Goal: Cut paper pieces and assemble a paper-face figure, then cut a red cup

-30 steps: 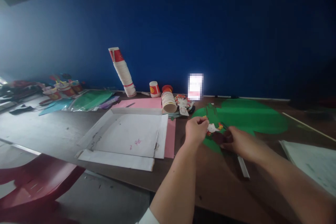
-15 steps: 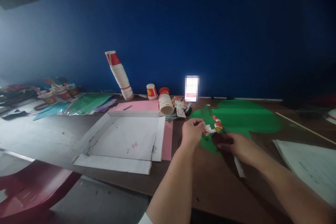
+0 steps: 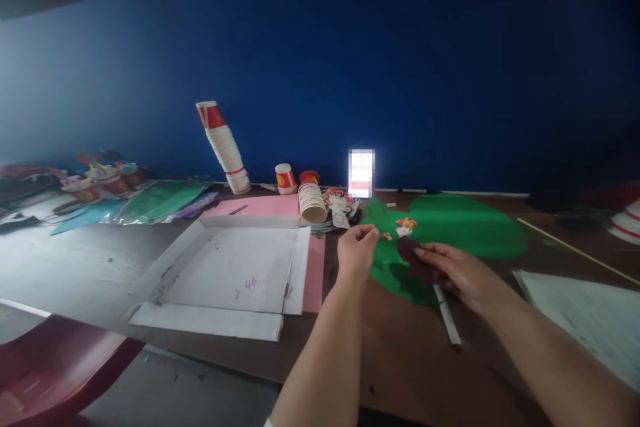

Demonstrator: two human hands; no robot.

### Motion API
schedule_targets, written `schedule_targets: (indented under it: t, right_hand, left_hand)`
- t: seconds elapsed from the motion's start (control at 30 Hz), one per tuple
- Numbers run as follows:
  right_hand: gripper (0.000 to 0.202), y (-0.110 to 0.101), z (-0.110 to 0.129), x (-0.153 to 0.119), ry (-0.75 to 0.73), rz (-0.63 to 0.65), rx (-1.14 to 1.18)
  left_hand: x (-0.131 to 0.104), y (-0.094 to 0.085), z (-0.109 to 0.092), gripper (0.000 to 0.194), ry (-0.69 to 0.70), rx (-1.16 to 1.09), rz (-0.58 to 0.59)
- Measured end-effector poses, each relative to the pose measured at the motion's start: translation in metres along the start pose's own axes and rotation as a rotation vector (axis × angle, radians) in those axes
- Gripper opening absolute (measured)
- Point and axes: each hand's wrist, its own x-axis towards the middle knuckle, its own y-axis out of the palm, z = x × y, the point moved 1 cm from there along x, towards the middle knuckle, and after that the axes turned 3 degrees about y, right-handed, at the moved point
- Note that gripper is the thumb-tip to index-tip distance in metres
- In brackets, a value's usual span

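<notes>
My left hand (image 3: 356,251) pinches one end of a small red-and-white paper cutout (image 3: 404,226) over the table. My right hand (image 3: 453,270) holds the other side of that piece, along with a dark brown bit below it. Both hands hover above a large green paper sheet (image 3: 465,223) on the brown table (image 3: 410,347). A white stick (image 3: 447,317) lies on the table beneath my right wrist.
A flattened white cardboard tray (image 3: 235,267) lies on a pink sheet (image 3: 314,267) to the left. A leaning stack of paper cups (image 3: 223,147), single cups (image 3: 311,202) and scraps stand by the blue wall. White papers (image 3: 585,320) lie at right. A red chair (image 3: 55,373) stands lower left.
The view has shifted slightly. Both hands moved a little left and farther away with the cutout; the piece between them looks more pulled apart.
</notes>
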Motion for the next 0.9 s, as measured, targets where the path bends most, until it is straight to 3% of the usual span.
schedule_targets:
  t: [0.37,0.57,0.9]
  right_hand:
    - [0.033,0.015,0.001,0.020,-0.067,0.022,0.031]
    - [0.041,0.010,-0.011,0.019,-0.126,0.051,0.046]
    - [0.035,0.005,-0.018,0.019,-0.165,0.118,0.171]
  left_hand:
    - [-0.004,-0.002,-0.003,0.015,0.044,0.153,0.125]
    - [-0.003,-0.002,0.004,0.011,0.069,0.256,0.173]
    - [-0.002,-0.003,0.007,0.010,0.103,0.375,0.210]
